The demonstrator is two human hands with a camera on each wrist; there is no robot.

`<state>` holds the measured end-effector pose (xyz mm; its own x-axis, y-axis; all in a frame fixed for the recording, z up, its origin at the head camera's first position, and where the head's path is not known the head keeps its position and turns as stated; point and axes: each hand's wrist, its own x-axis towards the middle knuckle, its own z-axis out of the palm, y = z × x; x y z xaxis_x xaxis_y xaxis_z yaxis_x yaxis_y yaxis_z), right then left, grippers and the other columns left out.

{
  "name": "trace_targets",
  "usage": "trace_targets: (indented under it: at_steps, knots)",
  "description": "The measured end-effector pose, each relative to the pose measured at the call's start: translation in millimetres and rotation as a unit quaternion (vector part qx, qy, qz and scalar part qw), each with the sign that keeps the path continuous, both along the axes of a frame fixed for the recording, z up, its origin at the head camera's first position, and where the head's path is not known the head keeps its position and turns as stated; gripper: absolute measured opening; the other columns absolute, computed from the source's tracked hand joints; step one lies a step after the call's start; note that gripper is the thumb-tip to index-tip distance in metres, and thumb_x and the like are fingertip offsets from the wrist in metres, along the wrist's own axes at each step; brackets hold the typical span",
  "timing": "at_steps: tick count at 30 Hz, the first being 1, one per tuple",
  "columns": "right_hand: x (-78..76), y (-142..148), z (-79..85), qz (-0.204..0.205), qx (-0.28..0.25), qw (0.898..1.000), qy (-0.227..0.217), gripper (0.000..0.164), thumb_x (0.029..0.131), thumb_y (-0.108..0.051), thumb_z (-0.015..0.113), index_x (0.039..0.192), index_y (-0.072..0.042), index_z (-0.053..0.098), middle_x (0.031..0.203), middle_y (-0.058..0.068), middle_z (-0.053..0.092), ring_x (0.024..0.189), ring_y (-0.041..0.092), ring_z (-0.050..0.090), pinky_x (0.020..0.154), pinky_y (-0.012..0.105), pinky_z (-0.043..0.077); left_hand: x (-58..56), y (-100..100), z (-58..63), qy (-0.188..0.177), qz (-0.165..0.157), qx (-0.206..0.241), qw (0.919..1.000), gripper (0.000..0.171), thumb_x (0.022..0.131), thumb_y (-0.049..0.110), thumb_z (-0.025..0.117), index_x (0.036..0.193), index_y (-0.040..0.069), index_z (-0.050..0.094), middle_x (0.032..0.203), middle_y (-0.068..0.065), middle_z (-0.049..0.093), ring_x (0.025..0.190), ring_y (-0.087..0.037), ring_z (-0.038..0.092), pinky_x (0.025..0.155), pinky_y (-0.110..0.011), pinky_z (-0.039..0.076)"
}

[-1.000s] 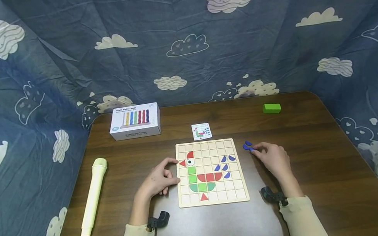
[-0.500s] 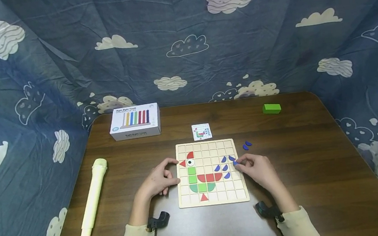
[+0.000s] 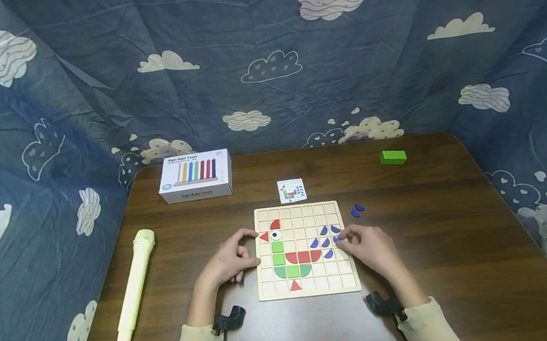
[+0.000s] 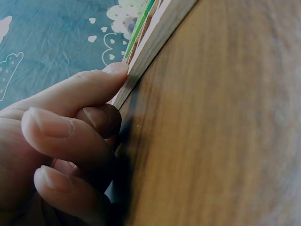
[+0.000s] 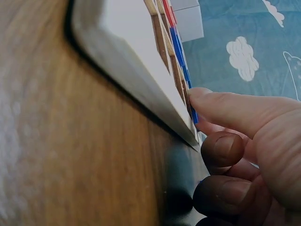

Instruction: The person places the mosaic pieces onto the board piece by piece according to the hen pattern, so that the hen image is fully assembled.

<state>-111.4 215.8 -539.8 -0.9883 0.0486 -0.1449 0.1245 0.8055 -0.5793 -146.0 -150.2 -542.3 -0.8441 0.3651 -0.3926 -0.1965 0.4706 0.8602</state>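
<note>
A wooden grid board [image 3: 339, 282] lies on the table, with red, green and blue pieces forming a bird in its cells. My right hand [image 3: 372, 246] is over the board's right edge, its thumb and index finger pinching a blue half-round piece [image 3: 337, 238] in a right-hand cell. Around that cell sit several matching blue pieces [image 3: 326, 242]. At the left edge, my left hand [image 3: 230, 260] touches the board with its index fingertip and thumb, set apart along the rim. In the left wrist view, the thumb [image 4: 115, 70] meets the wooden side and the other fingers are bent.
Two loose blue half-round pieces [image 3: 357, 210] lie right of the board. Behind it is a small pattern card [image 3: 291, 190]. A white box [image 3: 195, 176] stands back left, a pale yellow tube [image 3: 136, 284] lies left, and a green block [image 3: 393, 157] sits back right.
My right hand has carried one blue half-round piece from the loose pile leftward onto the board, leaving two in the pile. The left hand has stayed at the board's edge.
</note>
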Motion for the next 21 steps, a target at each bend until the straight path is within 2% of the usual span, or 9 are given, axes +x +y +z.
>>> trace_targets:
  at_steps: [10,14,17,21]
  knots:
    - [-2.5,6,-2.1,0.000,-0.013,1.000,0.019,0.022,0.093,-0.031,0.082,0.105,-0.014,0.078,0.067,-0.002,0.056,0.060,0.015,0.047,0.056,0.029,0.031,0.5,0,0.1,-0.001,0.001,-0.001,1.0000,0.060,0.092,0.015,0.081,0.144,0.024,0.054,0.067,-0.003,0.063,0.040,-0.012,0.048,0.040,-0.023,0.038]
    - [-12.6,22,-4.1,-0.034,-0.029,0.997,0.059,0.025,0.094,-0.032,0.081,0.107,-0.012,0.077,0.066,0.000,0.056,0.058,0.015,0.048,0.052,0.027,0.033,0.7,0,1.0,0.001,0.000,0.003,1.0000,0.060,0.092,0.015,0.081,0.144,0.024,0.054,0.068,-0.003,0.063,0.041,-0.012,0.048,0.040,-0.023,0.038]
    - [-22.5,34,-5.6,-0.066,-0.021,0.994,0.081,0.028,0.094,-0.032,0.081,0.109,-0.009,0.075,0.068,0.002,0.057,0.059,0.016,0.048,0.052,0.028,0.033,0.8,-1,1.4,0.002,0.000,0.006,1.0000,0.060,0.092,0.014,0.081,0.144,0.024,0.054,0.068,-0.003,0.062,0.040,-0.012,0.048,0.040,-0.023,0.038]
    - [-33.4,42,-7.1,-0.081,0.003,0.994,0.071,0.031,0.096,-0.032,0.079,0.113,-0.007,0.073,0.072,0.005,0.060,0.061,0.019,0.051,0.054,0.030,0.034,0.8,-1,1.8,0.002,-0.001,0.004,1.0000,0.060,0.092,0.014,0.081,0.144,0.024,0.054,0.067,-0.003,0.062,0.040,-0.012,0.048,0.040,-0.023,0.038]
